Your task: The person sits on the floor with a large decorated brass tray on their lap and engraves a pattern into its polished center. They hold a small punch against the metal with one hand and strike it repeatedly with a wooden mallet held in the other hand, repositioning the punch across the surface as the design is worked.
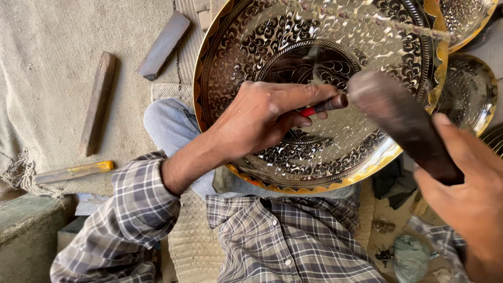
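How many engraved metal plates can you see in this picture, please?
4: the large plate propped on the lap under the left hand, one at the top right corner, one behind it at right, and a dark sliver below. Others may be hidden.

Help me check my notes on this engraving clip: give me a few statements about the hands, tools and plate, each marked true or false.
1. The left hand holds a thin chisel with a red band against the big engraved plate. True.
2. The right hand is empty. False: it grips a dark, blurred wooden mallet.
3. The plate is plain and undecorated. False: dark floral patterns cover it, with a golden scalloped rim.
4. Two wooden bars lie on the cloth at left. True.
5. The sleeves are plain white. False: they are checked.
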`<action>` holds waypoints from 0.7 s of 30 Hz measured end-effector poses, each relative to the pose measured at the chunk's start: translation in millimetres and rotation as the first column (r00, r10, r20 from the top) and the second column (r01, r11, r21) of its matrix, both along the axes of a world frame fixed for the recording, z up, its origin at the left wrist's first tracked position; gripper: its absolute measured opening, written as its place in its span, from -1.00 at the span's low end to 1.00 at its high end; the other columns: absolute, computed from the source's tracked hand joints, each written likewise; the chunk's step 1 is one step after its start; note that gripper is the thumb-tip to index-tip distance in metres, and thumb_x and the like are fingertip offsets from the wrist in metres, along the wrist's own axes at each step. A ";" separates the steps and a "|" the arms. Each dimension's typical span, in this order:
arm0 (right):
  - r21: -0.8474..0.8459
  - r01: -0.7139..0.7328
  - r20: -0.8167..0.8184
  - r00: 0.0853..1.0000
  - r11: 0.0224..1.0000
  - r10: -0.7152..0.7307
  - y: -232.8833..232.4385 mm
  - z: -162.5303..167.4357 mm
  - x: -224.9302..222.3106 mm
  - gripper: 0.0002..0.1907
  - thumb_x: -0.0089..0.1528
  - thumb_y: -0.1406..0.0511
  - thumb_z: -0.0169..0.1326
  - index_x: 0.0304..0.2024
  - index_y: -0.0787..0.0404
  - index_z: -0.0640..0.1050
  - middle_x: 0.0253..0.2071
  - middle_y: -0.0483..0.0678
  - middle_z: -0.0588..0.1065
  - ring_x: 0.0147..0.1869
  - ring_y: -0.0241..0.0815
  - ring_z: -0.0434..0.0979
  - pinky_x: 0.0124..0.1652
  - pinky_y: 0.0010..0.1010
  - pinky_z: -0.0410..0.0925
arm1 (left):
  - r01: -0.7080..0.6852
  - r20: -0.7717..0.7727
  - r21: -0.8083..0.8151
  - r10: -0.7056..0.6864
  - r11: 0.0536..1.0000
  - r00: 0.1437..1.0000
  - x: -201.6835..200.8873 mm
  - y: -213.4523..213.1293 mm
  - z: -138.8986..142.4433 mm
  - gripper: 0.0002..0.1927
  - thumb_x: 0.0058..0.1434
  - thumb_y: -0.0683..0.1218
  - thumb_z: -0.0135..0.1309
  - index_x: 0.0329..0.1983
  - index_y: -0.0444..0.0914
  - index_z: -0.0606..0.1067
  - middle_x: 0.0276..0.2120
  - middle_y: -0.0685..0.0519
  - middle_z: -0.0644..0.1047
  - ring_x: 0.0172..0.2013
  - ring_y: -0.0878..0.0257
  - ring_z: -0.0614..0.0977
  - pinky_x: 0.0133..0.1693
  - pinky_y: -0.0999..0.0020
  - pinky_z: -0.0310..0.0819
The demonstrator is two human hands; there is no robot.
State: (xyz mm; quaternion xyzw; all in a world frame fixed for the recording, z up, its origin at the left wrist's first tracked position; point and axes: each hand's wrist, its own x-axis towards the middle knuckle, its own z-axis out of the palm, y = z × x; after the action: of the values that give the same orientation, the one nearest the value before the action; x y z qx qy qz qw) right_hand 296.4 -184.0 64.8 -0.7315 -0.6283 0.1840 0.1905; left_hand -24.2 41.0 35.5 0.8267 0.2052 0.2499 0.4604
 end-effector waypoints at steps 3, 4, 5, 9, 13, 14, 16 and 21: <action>0.090 0.006 -0.028 1.000 0.996 -0.004 9.8 0.4 -30.0 -0.57 0.27 0.54 0.22 0.17 0.33 0.42 -0.16 0.04 0.57 -0.11 -0.24 0.65 -0.09 -0.43 0.54 | 0.080 -0.012 0.064 -0.080 0.995 0.997 1.8 7.7 -1.1 -0.46 0.21 -0.24 0.25 0.26 -0.07 0.52 0.06 0.05 0.68 -0.25 0.20 0.76 -0.37 0.24 0.66; 0.119 0.013 -0.058 0.998 0.993 -0.006 9.1 -3.3 -38.0 -0.49 0.28 0.54 0.22 0.23 0.30 0.37 -0.14 0.05 0.57 -0.09 -0.23 0.66 -0.08 -0.43 0.55 | 0.110 -0.003 0.049 -0.110 0.993 0.994 2.5 10.4 -1.7 -0.47 0.21 -0.23 0.25 0.26 -0.07 0.52 0.08 0.05 0.67 -0.22 0.20 0.77 -0.32 0.26 0.68; 0.149 0.019 -0.087 0.996 0.989 -0.006 7.0 -8.3 -43.9 -0.42 0.28 0.55 0.22 0.29 0.27 0.32 -0.11 0.07 0.57 -0.08 -0.22 0.66 -0.08 -0.44 0.56 | 0.141 0.008 0.034 -0.141 0.989 0.990 4.7 12.8 -2.5 -0.47 0.21 -0.23 0.26 0.26 -0.08 0.51 0.09 0.06 0.65 -0.20 0.21 0.77 -0.28 0.27 0.70; 0.165 0.200 -0.200 0.966 0.966 -0.166 -28.4 -30.8 -65.0 0.09 0.18 0.62 0.25 0.63 0.20 -0.01 -0.15 0.15 0.52 -0.15 -0.13 0.59 -0.08 -0.34 0.51 | 0.285 0.058 0.078 -0.290 0.955 0.955 8.0 19.6 -3.8 -0.46 0.19 -0.26 0.25 0.25 -0.08 0.54 0.10 0.11 0.64 -0.07 0.17 0.77 -0.18 0.25 0.72; 0.184 0.370 -0.357 0.888 0.911 -0.289 -65.5 -43.6 -74.1 0.12 0.32 0.71 0.20 0.63 0.14 -0.22 -0.08 0.11 0.45 -0.12 -0.19 0.49 -0.01 -0.40 0.44 | 0.329 0.095 0.093 -0.337 0.940 0.937 7.7 23.3 -2.6 -0.48 0.24 -0.27 0.24 0.26 -0.07 0.53 0.17 0.09 0.60 0.03 0.16 0.74 -0.06 0.29 0.74; 0.195 0.397 -0.405 0.865 0.897 -0.295 -68.9 -46.3 -74.3 0.12 0.36 0.71 0.18 0.62 0.13 -0.27 -0.05 0.09 0.44 -0.11 -0.22 0.47 0.00 -0.43 0.42 | 0.332 0.061 0.100 -0.339 0.938 0.939 8.0 23.4 -2.0 -0.48 0.22 -0.29 0.23 0.24 -0.06 0.54 0.16 0.10 0.61 0.01 0.17 0.75 -0.10 0.30 0.73; 0.225 0.412 -0.422 0.858 0.883 -0.292 -68.8 -49.9 -74.1 0.11 0.38 0.70 0.14 0.61 0.11 -0.32 -0.04 0.07 0.43 -0.12 -0.24 0.45 -0.02 -0.45 0.43 | 0.336 0.042 0.117 -0.342 0.935 0.939 8.6 24.0 -0.5 -0.46 0.17 -0.31 0.22 0.22 -0.07 0.55 0.14 0.10 0.62 -0.01 0.17 0.75 -0.12 0.30 0.72; 0.273 0.156 -0.070 0.987 0.949 -0.142 -49.5 -55.1 -79.4 0.05 0.23 0.64 0.21 0.59 0.14 -0.07 -0.04 0.21 0.50 -0.15 -0.09 0.59 -0.13 -0.34 0.48 | 0.403 0.025 0.028 -0.404 0.915 0.915 12.9 27.3 4.4 -0.48 0.27 -0.23 0.26 0.29 -0.07 0.51 0.02 0.15 0.67 -0.05 0.25 0.77 -0.10 0.31 0.72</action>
State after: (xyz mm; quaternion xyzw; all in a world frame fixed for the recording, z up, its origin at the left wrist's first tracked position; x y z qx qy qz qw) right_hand 216.9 -233.5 9.7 -0.7380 -0.5861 0.0973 0.3200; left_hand -11.4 68.2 39.9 0.8524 0.0206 0.1644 0.4959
